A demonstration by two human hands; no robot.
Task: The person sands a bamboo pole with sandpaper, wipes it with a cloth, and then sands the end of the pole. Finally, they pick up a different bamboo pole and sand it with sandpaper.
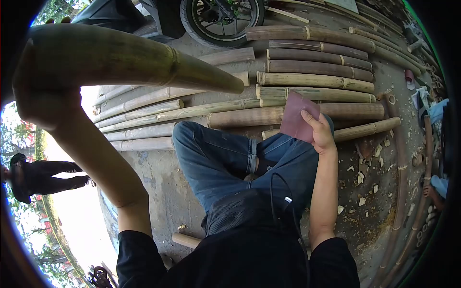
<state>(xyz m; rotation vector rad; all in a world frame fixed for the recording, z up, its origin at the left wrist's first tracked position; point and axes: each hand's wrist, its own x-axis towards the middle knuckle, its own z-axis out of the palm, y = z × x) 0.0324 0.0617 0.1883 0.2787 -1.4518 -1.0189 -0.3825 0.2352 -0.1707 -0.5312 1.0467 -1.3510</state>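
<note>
A thick greenish-brown bamboo pole [129, 56] reaches from the upper left toward the middle of the view, a ring-like node near its far part. My left hand [47, 103] is raised and closed around its near end, with fingertips showing over the top edge. In my right hand [321, 132], above my right knee, is a folded reddish-brown sheet of sandpaper [297, 117]. The thumb presses on its face; the other fingers are hidden behind. Sandpaper and raised pole are apart.
Cut bamboo lengths [319, 79] lie in rows on the ground before my crossed legs [216, 153]. A motorcycle wheel [223, 19] stands behind them. Wood chips [362, 201] are scattered at right, near long poles [401, 192]. Another person [38, 177] stands at left; someone's hand [427, 191] shows at right.
</note>
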